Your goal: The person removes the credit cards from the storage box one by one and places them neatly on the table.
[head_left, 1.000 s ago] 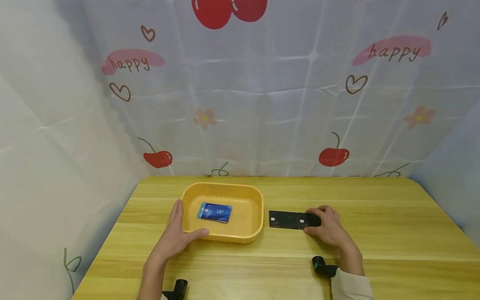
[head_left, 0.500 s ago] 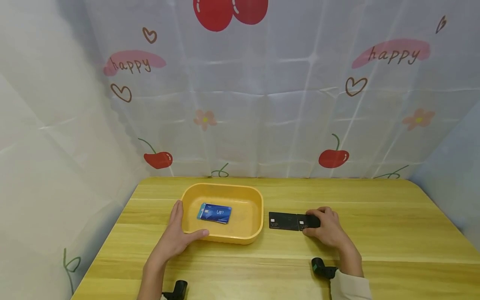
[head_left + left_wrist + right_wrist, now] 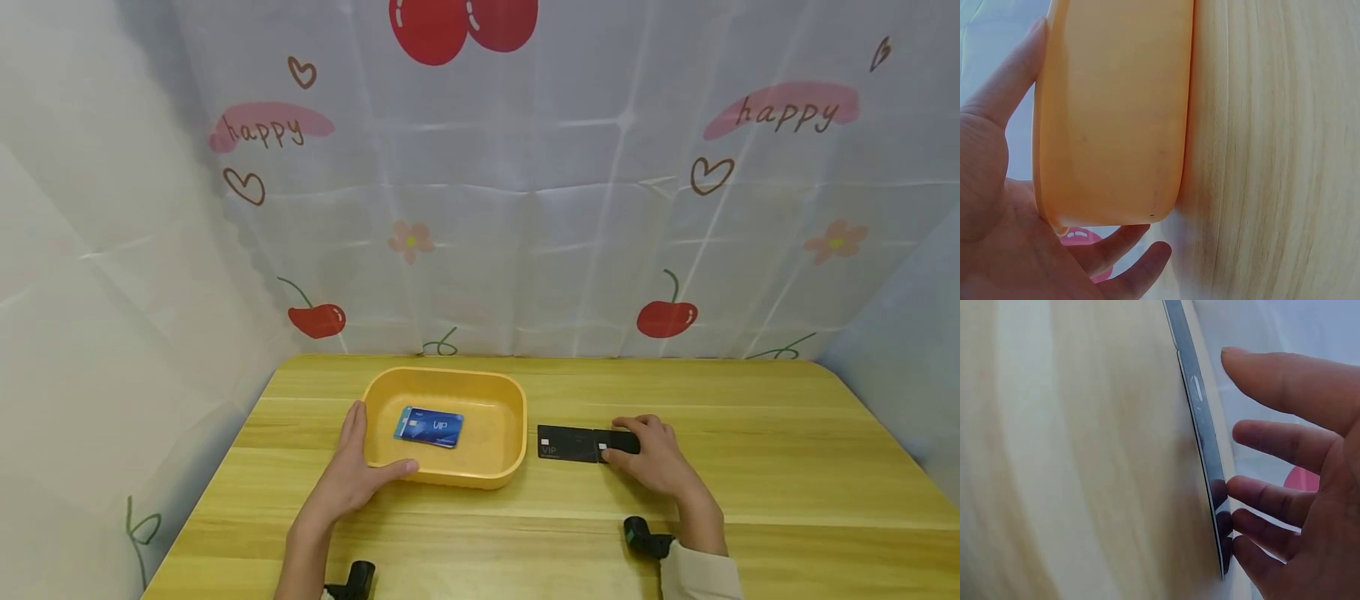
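My left hand [image 3: 347, 475] holds the near left corner of a yellow plastic basin [image 3: 491, 429]. Its thumb lies along the near rim, while the fingers press the left end wall, as the left wrist view also shows. Inside the basin, a blue VIP card [image 3: 442, 427] lies over a lighter blue card [image 3: 401, 423]. To the basin's right, two black VIP cards [image 3: 567, 444] lie flat, almost end to end. Over the right-hand black card [image 3: 1205, 437] is my right hand [image 3: 660, 458]; some fingertips touch its face, and the thumb is raised off it in the right wrist view.
A wooden table [image 3: 480, 542] carries everything. Behind it hangs a white curtain [image 3: 525, 275] printed with cherries and hearts, and a pale sheet [image 3: 112, 292] covers the left side. Black wrist devices [image 3: 647, 537] are strapped to both arms.
My right thumb has shifted from the near edge of the right-hand black card to above its chip. The basin, the cards and my left hand keep their places.
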A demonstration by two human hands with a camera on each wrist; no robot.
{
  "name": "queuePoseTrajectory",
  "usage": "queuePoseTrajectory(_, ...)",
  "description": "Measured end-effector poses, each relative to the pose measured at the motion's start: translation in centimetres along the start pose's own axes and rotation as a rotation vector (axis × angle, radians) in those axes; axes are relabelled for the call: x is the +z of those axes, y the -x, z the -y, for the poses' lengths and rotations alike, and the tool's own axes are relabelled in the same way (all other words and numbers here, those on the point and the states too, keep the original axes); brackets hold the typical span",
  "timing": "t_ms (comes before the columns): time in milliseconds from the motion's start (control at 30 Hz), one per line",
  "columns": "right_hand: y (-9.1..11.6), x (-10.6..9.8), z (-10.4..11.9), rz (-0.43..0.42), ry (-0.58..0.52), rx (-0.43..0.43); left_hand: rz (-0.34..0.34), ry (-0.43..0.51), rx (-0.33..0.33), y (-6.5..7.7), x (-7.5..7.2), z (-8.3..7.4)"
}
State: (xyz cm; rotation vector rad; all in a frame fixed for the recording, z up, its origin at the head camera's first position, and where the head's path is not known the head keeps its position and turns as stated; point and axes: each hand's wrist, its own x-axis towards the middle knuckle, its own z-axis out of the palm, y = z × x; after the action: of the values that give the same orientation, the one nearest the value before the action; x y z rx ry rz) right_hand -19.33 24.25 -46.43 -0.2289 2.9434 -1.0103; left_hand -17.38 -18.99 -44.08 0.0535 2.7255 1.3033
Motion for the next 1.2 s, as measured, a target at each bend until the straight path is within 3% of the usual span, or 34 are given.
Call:
queuePoseTrajectory(233, -0.2, 0.1, 1.0, -0.060, 0.002, -0.037, -0.001, 0.006, 0.009, 0.0, 0.1, 0.3)
queuePoseTrajectory(600, -0.6, 0.8, 5.9, -0.106, -0.100, -0.153, 0.002, 0.005, -0.001, 0.0, 0.0, 0.3)
queuePoseTrajectory(967, -0.8, 1.5, 7.6, -0.267, -0.192, -0.250, 0.002, 0.007, 0.008, -0.1, 0.1, 0.2)
queuePoseTrajectory(1200, -1.0, 2.5, 9.2, -0.256, -0.262, -0.303, 0.004, 0.007, 0.010, 0.1, -0.1, 0.1)
